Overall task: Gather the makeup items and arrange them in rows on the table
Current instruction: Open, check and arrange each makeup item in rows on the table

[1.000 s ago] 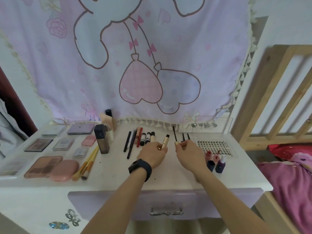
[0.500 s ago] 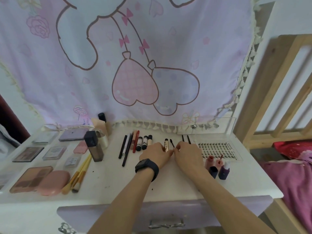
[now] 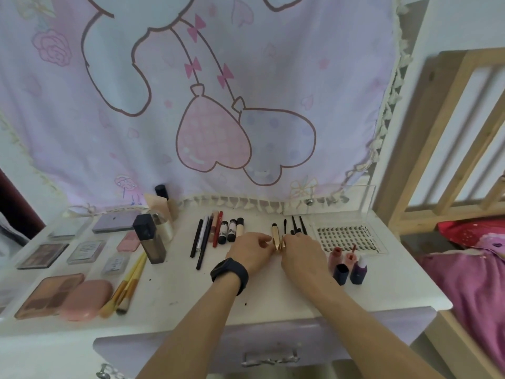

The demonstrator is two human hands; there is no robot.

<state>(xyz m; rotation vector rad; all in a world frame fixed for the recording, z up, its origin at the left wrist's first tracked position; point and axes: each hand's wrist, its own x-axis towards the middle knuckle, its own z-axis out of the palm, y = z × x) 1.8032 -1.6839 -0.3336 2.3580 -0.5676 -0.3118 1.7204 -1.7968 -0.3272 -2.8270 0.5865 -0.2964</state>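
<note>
Left hand [image 3: 251, 251] and right hand [image 3: 302, 253] meet mid-table [image 3: 273, 299]. Their curled fingertips grip the near end of the gold tube [image 3: 276, 233] from both sides. The tube lies flat, pointing at the rear edge, between the black-capped tubes [image 3: 232, 232] and the black wands [image 3: 294, 225]. Square it parallel to these neighbours, near ends level, before release.

Dim, flat, diffuse light with a purplish cast. Only faint shadows on the white desk [image 3: 273, 296]. Wide-angle bowing right of it at the wooden bed frame [image 3: 420, 127]. Corners soft.
</note>
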